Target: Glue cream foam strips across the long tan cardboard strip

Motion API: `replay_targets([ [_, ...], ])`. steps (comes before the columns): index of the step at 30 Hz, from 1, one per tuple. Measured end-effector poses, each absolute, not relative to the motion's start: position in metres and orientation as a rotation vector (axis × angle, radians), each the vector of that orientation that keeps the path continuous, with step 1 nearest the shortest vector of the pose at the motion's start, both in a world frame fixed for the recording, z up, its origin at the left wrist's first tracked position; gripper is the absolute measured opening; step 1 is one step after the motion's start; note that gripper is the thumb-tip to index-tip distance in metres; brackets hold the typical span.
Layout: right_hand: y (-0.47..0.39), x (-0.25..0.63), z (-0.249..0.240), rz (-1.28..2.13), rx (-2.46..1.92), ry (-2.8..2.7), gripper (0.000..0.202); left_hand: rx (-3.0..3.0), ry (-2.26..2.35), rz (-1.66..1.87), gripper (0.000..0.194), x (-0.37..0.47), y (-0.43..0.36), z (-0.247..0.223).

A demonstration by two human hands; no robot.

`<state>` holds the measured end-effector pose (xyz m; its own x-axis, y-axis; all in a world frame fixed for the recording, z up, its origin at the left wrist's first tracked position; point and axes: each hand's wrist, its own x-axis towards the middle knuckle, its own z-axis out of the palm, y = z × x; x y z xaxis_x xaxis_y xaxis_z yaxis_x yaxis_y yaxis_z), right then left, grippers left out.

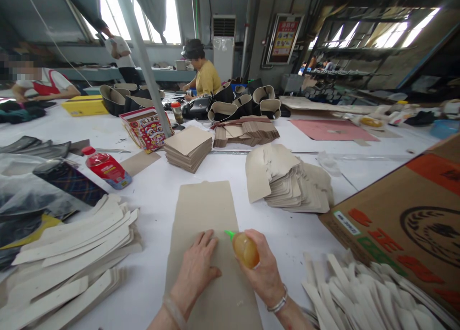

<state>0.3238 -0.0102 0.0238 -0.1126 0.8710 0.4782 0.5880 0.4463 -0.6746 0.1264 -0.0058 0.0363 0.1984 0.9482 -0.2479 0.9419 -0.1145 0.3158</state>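
Observation:
A long beige panel (pixel 204 205) lies flat on the white table in front of me. My left hand (pixel 199 263) rests on it with the fingers spread and the thumb out, holding nothing. In my right hand (pixel 262 272) is a glue bottle (pixel 246 250) with amber contents, the fingers wrapped round it. Its green nozzle points left, over the panel's right part, a little right of my left fingertips. Whether the tip touches the panel, I cannot tell.
Curved beige strips (pixel 79 244) lie at the left, more strips (pixel 370 291) at the lower right. Beyond the panel stand stacked squares (pixel 189 145) and a pile of rounded pieces (pixel 287 181). A carton (pixel 398 220) stands right, a red bottle (pixel 108 167) left. People work behind.

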Motion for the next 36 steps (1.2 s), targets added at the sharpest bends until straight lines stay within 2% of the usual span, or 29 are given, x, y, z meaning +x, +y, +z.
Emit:
replay_targets([
  [3, -0.008, 0.322, 0.025, 0.471, -1.248, -1.771, 0.051, 2.095, 1.765, 0.026, 0.06, 0.127, -0.004, 0.037],
  [7, -0.004, 0.323, 0.028, 0.777, -1.419, -1.39, 0.053, 2.087, 1.763, 0.01, 0.077, 0.128, 0.004, 0.041],
  [11, 0.015, 0.327, 0.027, 1.02, -1.376, -0.872, 0.064, 2.088, 1.756, -0.003, 0.064, 0.124, 0.019, 0.043],
  [15, 0.036, 0.33, 0.027, 0.885, -1.433, -0.974, 0.068, 2.122, 1.82, 0.025, 0.077, 0.12, 0.037, 0.038],
  [21, 0.051, 0.324, 0.025, 0.61, -1.401, -1.527, 0.055, 2.122, 1.82, -0.045, 0.1, 0.119, 0.053, 0.028],
  [31, 0.069, 0.321, 0.017, 0.375, -1.278, -1.795, 0.051, 2.074, 1.788, -0.012, 0.106, 0.118, 0.054, 0.03],
  [36, 0.061, 0.324, 0.02, 0.432, -1.291, -1.77, 0.048, 2.068, 1.796, -0.008, 0.106, 0.119, 0.055, 0.031],
])
